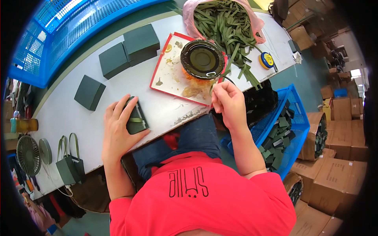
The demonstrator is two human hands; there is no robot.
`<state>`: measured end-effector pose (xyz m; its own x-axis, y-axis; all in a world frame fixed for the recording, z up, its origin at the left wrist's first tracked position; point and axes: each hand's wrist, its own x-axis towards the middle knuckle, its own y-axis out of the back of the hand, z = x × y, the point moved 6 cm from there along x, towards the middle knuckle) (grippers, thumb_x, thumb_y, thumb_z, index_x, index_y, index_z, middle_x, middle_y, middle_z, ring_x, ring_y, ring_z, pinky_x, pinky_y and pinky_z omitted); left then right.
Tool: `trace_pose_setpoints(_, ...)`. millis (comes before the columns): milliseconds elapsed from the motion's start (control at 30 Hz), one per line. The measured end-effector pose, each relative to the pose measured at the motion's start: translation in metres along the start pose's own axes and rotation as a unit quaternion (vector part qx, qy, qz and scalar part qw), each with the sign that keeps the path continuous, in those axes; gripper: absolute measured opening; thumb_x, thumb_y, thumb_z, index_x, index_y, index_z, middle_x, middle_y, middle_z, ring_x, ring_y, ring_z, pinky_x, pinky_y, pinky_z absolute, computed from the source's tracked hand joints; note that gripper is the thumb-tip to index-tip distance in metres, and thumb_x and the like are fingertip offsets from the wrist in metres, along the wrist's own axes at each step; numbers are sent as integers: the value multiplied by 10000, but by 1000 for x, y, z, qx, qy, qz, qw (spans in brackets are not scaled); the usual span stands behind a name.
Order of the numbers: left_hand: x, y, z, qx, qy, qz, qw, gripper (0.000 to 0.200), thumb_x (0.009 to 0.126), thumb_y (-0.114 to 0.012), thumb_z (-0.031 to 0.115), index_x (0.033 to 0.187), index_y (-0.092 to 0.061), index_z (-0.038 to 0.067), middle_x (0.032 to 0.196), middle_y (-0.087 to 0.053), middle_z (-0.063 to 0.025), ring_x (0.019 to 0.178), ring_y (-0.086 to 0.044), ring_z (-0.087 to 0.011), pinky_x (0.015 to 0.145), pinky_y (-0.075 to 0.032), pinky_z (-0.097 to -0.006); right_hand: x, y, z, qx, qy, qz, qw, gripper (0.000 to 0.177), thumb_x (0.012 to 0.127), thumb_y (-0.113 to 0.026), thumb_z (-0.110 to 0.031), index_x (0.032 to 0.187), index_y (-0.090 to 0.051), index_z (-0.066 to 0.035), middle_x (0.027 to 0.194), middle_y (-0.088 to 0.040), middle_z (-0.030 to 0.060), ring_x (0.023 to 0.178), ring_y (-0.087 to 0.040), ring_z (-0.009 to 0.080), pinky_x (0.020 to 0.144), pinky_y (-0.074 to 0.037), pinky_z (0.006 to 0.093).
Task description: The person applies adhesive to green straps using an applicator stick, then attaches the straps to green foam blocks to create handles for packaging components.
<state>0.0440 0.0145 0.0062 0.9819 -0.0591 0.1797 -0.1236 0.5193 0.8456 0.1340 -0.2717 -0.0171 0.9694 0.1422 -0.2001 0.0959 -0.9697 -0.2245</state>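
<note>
My left hand point(120, 126) rests on a dark green box piece point(136, 116) near the table's front edge, fingers and thumb around its sides. A light green strip lies across that piece. My right hand point(228, 101) is raised at the table's front edge, right of the red-edged board point(161, 78), its fingers pinched on the end of a thin green ribbon. Just beyond it, a round black bowl point(202, 59) stands on the board among amber smears. Behind lies a pink bag point(258, 29) full of green ribbons point(220, 23).
Dark green boxes point(114, 59) stand on the white table point(63, 122). A blue crate point(71, 35) is at the back left, a fan point(28, 155) at far left. A yellow tape roll point(266, 60) lies at right. Below, another blue crate point(300, 118) holds green pieces; cartons point(340, 135) are stacked beyond.
</note>
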Motion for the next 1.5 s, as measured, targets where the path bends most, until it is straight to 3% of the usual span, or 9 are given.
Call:
trace_pose_setpoints(167,6,5,14,-160,-90,30,983,962,554,-922,248,1406,-521,53,1420,-551,-137,1272,-488,-384,1075,-406,-476,-36,-44,10,-68,-102,-167,978,161,962,-681,-187,934,-625,-39,735,-613,-9,585,-527,25,517,-404,189)
trace_pose_setpoints(367,10,6,27,-181,-154,-2,971,1048,517,-944,220,1436,-474,39,1448,-536,-132,1300,-484,-361,1068,-426,-441,-53,-79,26,-112,-185,-272,938,172,969,-674,-183,937,-623,-21,747,-625,-8,622,-544,28,538,-415,195)
trace_pose_setpoints(500,10,4,27,-180,-160,-11,971,1053,505,-946,211,1432,-478,42,1447,-542,-120,1295,-487,-359,1060,-435,-442,-57,-88,32,-112,-193,-285,932,175,973,-666,-165,935,-614,-2,752,-638,4,637,-561,41,561,-437,207)
trace_pose_setpoints(600,10,3,28,-179,-162,-19,970,1053,499,-945,210,1430,-482,46,1450,-542,-110,1290,-489,-359,1061,-435,-444,-57,-94,32,-110,-186,-277,936,172,959,-688,-177,868,-620,-48,682,-591,-37,552,-457,1,487,-328,181)
trace_pose_setpoints(700,11,3,29,-182,-163,-20,969,1041,499,-939,226,1427,-494,65,1431,-551,-107,1272,-492,-365,1058,-428,-454,-53,-94,35,-138,-176,-274,935,187,963,-688,-187,860,-616,-49,680,-587,-38,562,-453,-2,493,-327,180)
trace_pose_setpoints(800,11,3,30,-194,-163,-15,967,1021,501,-927,257,1422,-513,99,1388,-570,-109,1242,-496,-381,1051,-410,-477,-51,-94,33,-154,-185,-278,930,231,950,-697,-185,848,-608,2,679,-620,12,606,-565,59,559,-451,222)
trace_pose_setpoints(1100,10,5,39,-158,-179,-39,970,984,499,-919,226,1394,-529,103,1377,-585,-93,1219,-514,-374,1027,-411,-481,-47,-95,45,-210,-190,-329,901,273,949,-668,-216,786,-594,-10,663,-625,20,612,-582,67,564,-452,232)
trace_pose_setpoints(1400,6,1,47,-84,-193,-25,977,910,526,-910,198,1353,-551,76,1387,-588,-109,1204,-535,-364,1000,-425,-471,-49,-90,70,-177,-170,-323,914,235,960,-633,-158,809,-615,21,722,-645,43,643,-600,78,599,-488,245)
trace_pose_setpoints(1500,5,2,41,-87,-167,-5,982,934,524,-920,193,1367,-536,76,1404,-573,-113,1229,-520,-367,1019,-424,-472,-50,-96,29,-176,-175,-281,927,178,960,-624,-111,853,-642,29,790,-659,56,663,-600,81,601,-473,240)
